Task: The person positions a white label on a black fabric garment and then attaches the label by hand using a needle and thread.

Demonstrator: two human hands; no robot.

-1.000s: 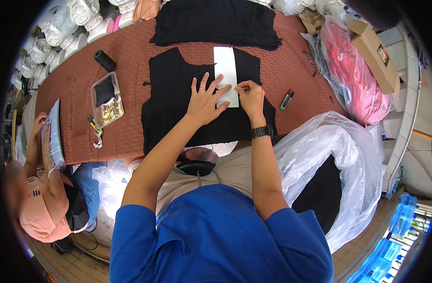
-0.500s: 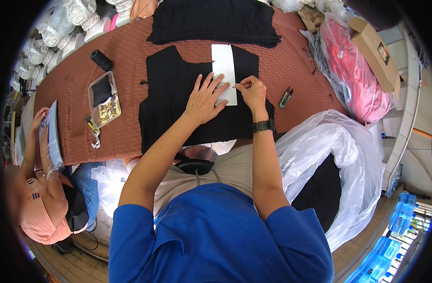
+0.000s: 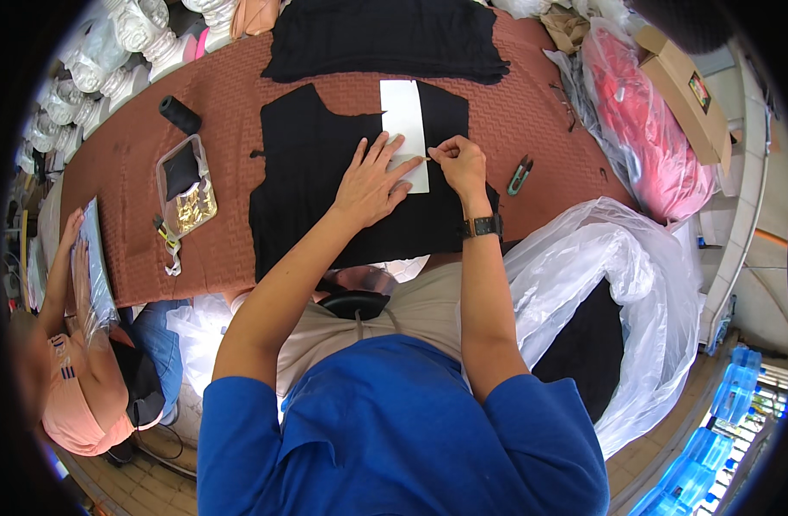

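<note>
Flat on the black fabric [image 3: 295,172], the white strip [image 3: 403,112] should handle as light and semi-stiff, best taken by its edges; left grip [image 3: 368,183] splayed upon it, right grip [image 3: 463,168] pinched alongside, contents indiscernible.

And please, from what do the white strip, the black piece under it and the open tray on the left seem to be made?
White strip: probably paper or thin card, matte; flat, with crisp edges.
Black piece: likely cloth, dull; soft, slightly wavy edges. Knit or woven, I cannot tell.
Tray: probably clear plastic, glossy; see-through wall, pale shiny rim.
</note>
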